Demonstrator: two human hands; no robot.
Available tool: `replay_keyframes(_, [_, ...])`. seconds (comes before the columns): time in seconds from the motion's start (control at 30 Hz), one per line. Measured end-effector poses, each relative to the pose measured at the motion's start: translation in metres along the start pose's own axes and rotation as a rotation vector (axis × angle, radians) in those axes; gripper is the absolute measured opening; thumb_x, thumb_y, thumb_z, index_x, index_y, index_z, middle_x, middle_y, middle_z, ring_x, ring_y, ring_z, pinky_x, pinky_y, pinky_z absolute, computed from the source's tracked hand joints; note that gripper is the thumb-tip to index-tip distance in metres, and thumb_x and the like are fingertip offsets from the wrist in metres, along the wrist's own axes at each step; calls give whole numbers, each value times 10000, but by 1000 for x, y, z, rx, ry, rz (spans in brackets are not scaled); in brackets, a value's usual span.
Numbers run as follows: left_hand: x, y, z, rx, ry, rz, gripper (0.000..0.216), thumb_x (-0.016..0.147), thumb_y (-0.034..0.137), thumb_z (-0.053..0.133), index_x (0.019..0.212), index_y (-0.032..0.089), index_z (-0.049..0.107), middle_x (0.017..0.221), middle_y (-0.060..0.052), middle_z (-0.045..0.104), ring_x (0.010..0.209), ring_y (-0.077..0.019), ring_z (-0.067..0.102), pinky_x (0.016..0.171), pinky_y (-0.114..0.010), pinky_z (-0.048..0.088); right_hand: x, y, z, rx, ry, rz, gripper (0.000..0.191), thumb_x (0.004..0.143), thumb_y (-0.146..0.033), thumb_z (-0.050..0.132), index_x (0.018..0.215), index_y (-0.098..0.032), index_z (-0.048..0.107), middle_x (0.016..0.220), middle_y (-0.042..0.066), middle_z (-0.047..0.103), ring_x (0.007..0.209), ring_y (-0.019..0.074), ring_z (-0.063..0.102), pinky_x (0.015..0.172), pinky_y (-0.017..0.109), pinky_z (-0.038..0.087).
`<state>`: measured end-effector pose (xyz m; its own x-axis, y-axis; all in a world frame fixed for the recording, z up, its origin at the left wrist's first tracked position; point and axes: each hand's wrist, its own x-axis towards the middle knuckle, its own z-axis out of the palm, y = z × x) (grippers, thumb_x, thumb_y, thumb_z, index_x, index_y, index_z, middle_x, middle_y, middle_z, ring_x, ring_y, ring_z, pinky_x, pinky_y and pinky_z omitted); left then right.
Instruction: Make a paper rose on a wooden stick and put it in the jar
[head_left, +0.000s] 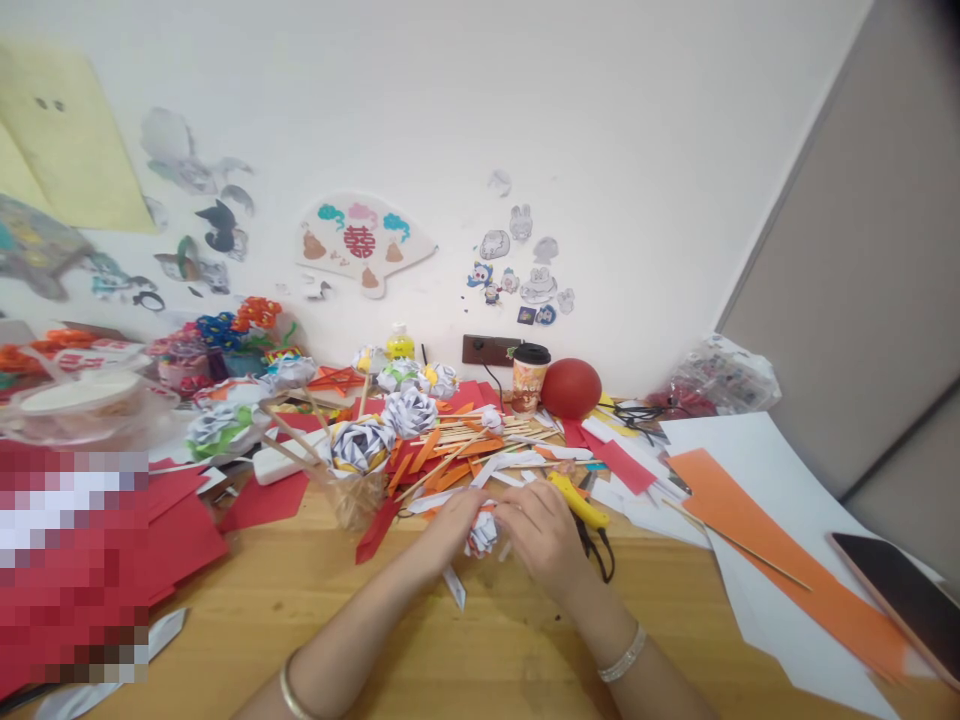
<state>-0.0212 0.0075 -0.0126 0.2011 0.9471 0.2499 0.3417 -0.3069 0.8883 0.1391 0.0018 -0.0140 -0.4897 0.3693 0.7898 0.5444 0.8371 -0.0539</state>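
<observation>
While gripping paper flower [481, 537] between left hand [456, 523] and right hand [545, 533], steadying it from both sides, apparently against unrolling. Working with wooden sticks [459, 436] just beyond hands, yellow corded tool [579, 503] beside right hand, likely for easy reach.

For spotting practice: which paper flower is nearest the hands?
The frontmost paper flower, between left hand and right hand; the other paper flowers sit farther back.

paper flower [482, 537]: white, grey, orange | corded tool [581, 503]: yellow | balloon [572, 388]: red | tabletop [517, 660]: tan, wood-grained
</observation>
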Motion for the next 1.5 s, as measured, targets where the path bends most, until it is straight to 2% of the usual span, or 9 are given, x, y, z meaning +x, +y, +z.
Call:
replay_keyframes(0.27, [-5, 14, -5, 50, -96, -43, 243, 730, 214, 387, 765, 188, 625, 859, -40, 629, 882, -203, 533, 827, -308, 401, 10, 1, -4, 648, -42, 465, 52, 759, -255, 603, 764, -212, 575, 881, 23, 569, 911, 180, 517, 833, 325, 393])
replay_keyframes(0.4, [-3, 10, -3, 87, -118, -63, 280, 762, 234, 336, 725, 183, 608, 793, -33, 619, 838, -199, 524, 810, -322, 408, 5, 5, 6, 756, -41, 535, 59, 750, -249, 597, 764, -207, 559, 869, 22, 568, 903, 179, 524, 842, 323, 390])
replay_keyframes(0.53, [-3, 4, 1, 53, -149, -44, 306, 790, 260, 322, 830, 168, 610, 880, -57, 631, 880, -204, 525, 837, -327, 395, 3, 4, 10, 796, -36, 532, 57, 759, -244, 577, 803, -211, 561, 877, 22, 565, 889, 173, 529, 823, 315, 403])
replay_keyframes(0.63, [-5, 1, 4, 27, -183, -24, 321, 803, 271, 315, 918, 153, 590, 991, -85, 619, 945, -211, 515, 884, -340, 367, 4, 2, 9, 735, -11, 507, 57, 758, -252, 579, 796, -211, 567, 878, 22, 565, 894, 175, 522, 830, 318, 397])
replay_keyframes(0.8, [-6, -5, 9, -27, -154, -34, 324, 829, 323, 319, 864, 152, 592, 929, -81, 623, 917, -212, 522, 875, -351, 375, 7, 2, 5, 595, 80, 550, 76, 766, -275, 569, 778, -201, 565, 840, 25, 560, 868, 182, 517, 802, 314, 400])
replay_keyframes(0.93, [-3, -4, 9, -309, -65, -44, 357, 846, 408, 336, 982, 178, 573, 1043, -77, 595, 986, -213, 513, 884, -352, 372, 11, 3, -4, 532, 214, 535, 108, 814, -258, 493, 742, -196, 546, 775, 22, 550, 790, 171, 525, 736, 306, 413])
replay_keyframes(1.1, [3, -7, 11, -629, -8, -139, 439, 759, 463, 514, 1087, 170, 504, 1067, -91, 586, 955, -206, 551, 841, -333, 415, 13, -1, -10, 249, 181, 385, 59, 769, -212, 567, 713, -209, 587, 785, 27, 553, 803, 192, 505, 760, 353, 380])
replay_keyframes(1.23, [3, -8, 11, -594, 39, -121, 440, 745, 446, 552, 1091, 177, 508, 1146, -89, 546, 1008, -209, 530, 858, -332, 417, 11, -1, -9, 120, 204, 368, 31, 767, -192, 570, 773, -202, 598, 832, 44, 540, 830, 204, 484, 770, 373, 373])
replay_keyframes(1.5, [0, 6, 7, -453, 39, -64, 509, 662, 486, 619, 1054, 192, 481, 1160, -89, 518, 1094, -244, 470, 916, -379, 388, 10, 4, -6, 137, 194, 372, 52, 773, -158, 551, 748, -202, 565, 845, 40, 528, 845, 200, 469, 764, 360, 380])
